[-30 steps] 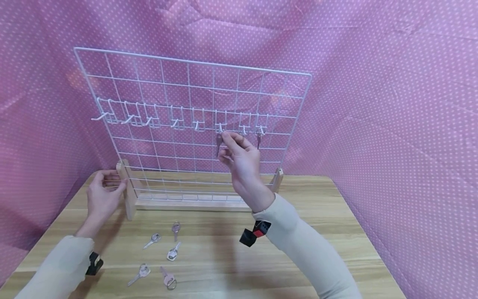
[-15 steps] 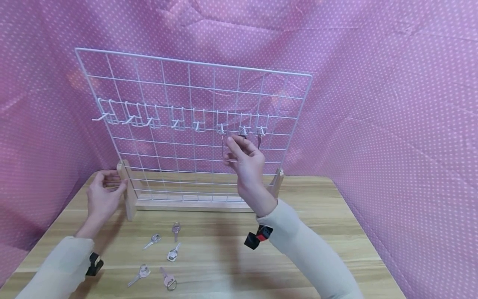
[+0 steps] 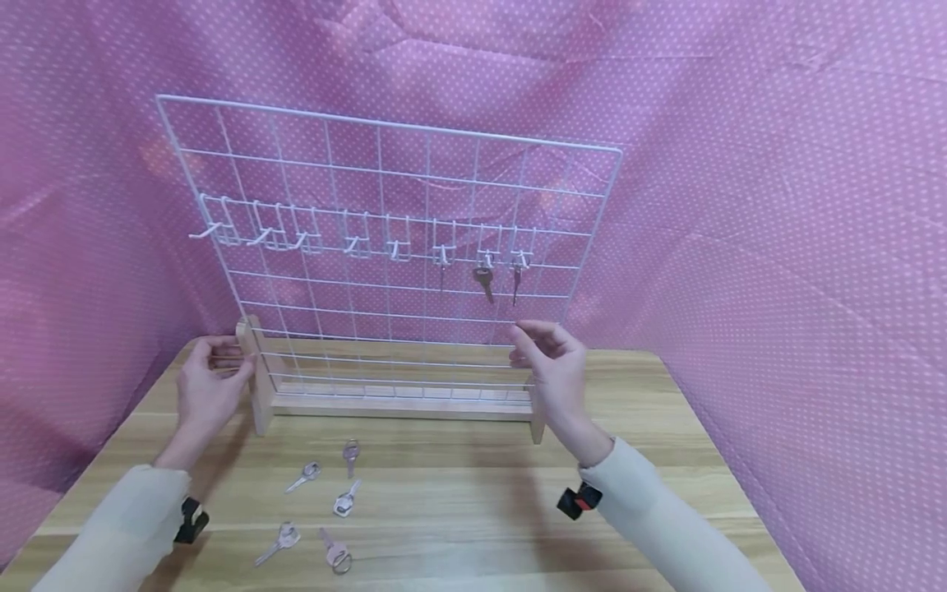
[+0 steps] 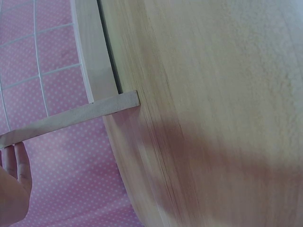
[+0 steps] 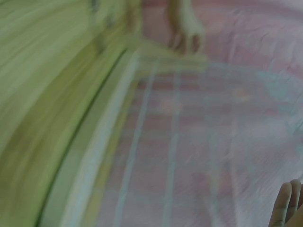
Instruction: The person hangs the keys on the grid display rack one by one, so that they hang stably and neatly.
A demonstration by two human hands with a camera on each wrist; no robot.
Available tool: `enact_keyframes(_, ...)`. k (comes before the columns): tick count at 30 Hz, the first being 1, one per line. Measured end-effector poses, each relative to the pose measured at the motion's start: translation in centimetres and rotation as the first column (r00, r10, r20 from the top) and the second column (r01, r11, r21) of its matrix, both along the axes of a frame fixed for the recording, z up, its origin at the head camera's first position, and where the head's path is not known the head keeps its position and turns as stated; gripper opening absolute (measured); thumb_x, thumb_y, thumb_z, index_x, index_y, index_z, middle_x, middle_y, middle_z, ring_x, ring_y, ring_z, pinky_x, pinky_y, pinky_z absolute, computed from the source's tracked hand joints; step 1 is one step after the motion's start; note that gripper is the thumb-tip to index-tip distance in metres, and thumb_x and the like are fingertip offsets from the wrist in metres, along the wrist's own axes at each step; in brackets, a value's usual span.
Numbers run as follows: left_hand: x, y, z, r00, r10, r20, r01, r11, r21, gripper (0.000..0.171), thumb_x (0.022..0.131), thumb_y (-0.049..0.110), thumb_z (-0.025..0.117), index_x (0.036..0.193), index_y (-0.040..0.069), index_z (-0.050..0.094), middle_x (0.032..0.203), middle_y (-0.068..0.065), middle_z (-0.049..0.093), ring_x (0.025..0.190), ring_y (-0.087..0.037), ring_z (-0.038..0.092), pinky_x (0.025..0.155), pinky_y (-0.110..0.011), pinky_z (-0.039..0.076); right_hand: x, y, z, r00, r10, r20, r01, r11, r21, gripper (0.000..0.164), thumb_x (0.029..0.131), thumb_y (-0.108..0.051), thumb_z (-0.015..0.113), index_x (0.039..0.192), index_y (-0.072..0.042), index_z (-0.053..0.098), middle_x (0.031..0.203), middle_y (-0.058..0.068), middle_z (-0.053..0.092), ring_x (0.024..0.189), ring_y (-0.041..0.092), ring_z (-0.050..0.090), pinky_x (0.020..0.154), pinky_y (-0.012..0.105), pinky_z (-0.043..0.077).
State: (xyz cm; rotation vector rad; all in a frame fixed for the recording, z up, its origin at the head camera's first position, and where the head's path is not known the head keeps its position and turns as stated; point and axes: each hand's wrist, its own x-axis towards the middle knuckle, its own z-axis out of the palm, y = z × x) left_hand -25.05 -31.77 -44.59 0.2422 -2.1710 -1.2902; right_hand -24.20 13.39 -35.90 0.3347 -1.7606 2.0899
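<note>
My left hand [image 3: 210,390] rests its fingertips against the outer side of the left wooden post [image 3: 255,378] of a white wire grid rack [image 3: 403,168]. Those fingers [image 4: 22,163] look fairly straight in the left wrist view. With nothing in it, my right hand [image 3: 556,370] is low in front of the rack's right end, its fingers loosely bent. Above it, a dark key [image 3: 484,281] and another key [image 3: 516,285] hang on the two rightmost hooks. A third key [image 3: 442,275], seen edge-on, hangs one hook to the left. The right wrist view is blurred.
Several loose keys [image 3: 286,536] lie on the wooden table [image 3: 444,501] in front of the rack. Bare white hooks [image 3: 303,240] line the grid's left part, pointing outward. Pink dotted cloth [image 3: 777,205] surrounds the table.
My right hand has let go of the key, which now hangs from its hook, and has moved down and right. The left hand stays at the post.
</note>
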Motion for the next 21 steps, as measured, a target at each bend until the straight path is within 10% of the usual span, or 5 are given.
enact_keyframes(9, -0.1, 0.1, -0.1, 1.0, 0.004, -0.002, -0.004, 1.0, -0.004, 0.035, 0.096, 0.007, 0.072, 0.127, -0.002, 0.059, 0.094, 0.029, 0.054, 0.083, 0.01, 0.057, 0.071, 0.002, 0.05, -1.9, 6.5, -3.9, 0.981, -0.168, -0.094, 0.183, 0.965, 0.189, 0.017, 0.093, 0.0, 0.077, 0.105, 0.011, 0.073, 0.082, -0.013, 0.075, 0.065, 0.004, 0.068, 0.063, 0.019, 0.063)
enact_keyframes(21, -0.2, -0.1, -0.1, 1.0, 0.004, 0.011, -0.004, 1.0, -0.006, 0.037, 0.096, 0.007, 0.073, 0.128, -0.001, 0.058, 0.095, 0.027, 0.054, 0.083, 0.011, 0.056, 0.071, 0.001, 0.051, -3.6, 8.2, -6.6, 0.969, -0.244, -0.041, 0.244, 0.909, 0.339, 0.028, 0.09, -0.006, 0.083, 0.115, 0.002, 0.073, 0.108, 0.025, 0.073, 0.08, 0.002, 0.066, 0.067, 0.011, 0.058)
